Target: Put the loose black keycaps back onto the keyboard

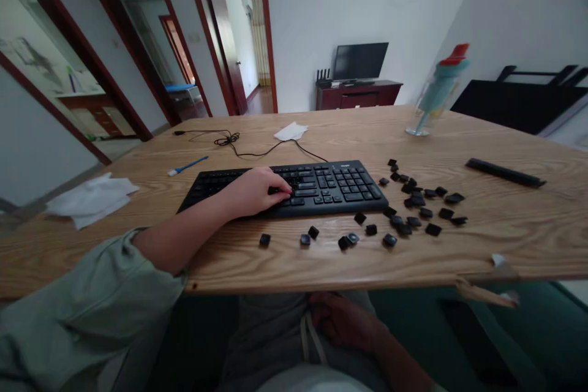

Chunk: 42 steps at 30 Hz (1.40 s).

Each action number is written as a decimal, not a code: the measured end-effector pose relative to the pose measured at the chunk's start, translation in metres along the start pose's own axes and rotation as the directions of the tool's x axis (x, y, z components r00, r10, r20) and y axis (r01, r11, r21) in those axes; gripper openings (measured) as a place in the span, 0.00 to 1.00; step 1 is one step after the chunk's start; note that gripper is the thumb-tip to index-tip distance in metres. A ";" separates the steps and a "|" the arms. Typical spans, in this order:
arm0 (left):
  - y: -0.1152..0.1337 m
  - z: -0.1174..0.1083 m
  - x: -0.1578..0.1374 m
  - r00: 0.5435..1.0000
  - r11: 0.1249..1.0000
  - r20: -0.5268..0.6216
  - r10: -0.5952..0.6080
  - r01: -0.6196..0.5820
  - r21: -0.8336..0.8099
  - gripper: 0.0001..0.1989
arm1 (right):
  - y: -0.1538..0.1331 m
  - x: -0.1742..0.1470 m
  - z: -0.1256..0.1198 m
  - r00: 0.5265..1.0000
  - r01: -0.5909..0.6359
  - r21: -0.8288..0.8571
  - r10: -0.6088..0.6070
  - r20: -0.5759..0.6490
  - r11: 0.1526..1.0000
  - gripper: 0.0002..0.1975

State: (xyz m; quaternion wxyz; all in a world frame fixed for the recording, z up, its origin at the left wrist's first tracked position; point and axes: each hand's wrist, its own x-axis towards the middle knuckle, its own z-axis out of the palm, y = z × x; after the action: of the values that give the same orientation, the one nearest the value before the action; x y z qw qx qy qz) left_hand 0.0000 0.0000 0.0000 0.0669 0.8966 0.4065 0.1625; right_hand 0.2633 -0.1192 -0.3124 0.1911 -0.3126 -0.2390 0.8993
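A black keyboard [351, 184] lies on the wooden table in front of me, with keycaps in place on its right side. My left hand [257, 190] rests over its middle, thumb and fingertips drawn together at the keys. Whatever is between those fingertips is too small to make out. Below the table edge, my right hand [340, 318] lies in my lap beside the trouser drawstring [312, 338], its fingers loosely curled with nothing visible in them. Loose black keycaps [416, 199] are scattered right of the keyboard. Several more, including a single keycap [265, 239], lie along its front.
A blue-handled brush [188, 166] and white tissues [94, 197] lie at left. Behind the keyboard are its cable [257, 154] and another tissue [291, 131]. A tumbler [434, 98] stands back right, near a long black bar [505, 173]. Torn edging [487, 293] sticks out at the front edge.
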 end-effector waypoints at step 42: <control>0.021 -0.008 -0.013 0.977 0.905 0.106 0.183 -0.209 0.370 0.17 | 0.000 0.004 0.013 0.926 0.304 -0.283 -0.352 -0.138 0.910 0.17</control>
State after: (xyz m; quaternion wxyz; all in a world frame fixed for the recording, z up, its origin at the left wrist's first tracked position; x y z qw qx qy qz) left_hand 0.0038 -0.0237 0.0097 -0.1102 0.9339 0.3355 0.0557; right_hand 0.2522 -0.1217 -0.3052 0.3192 -0.3722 -0.3835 0.7826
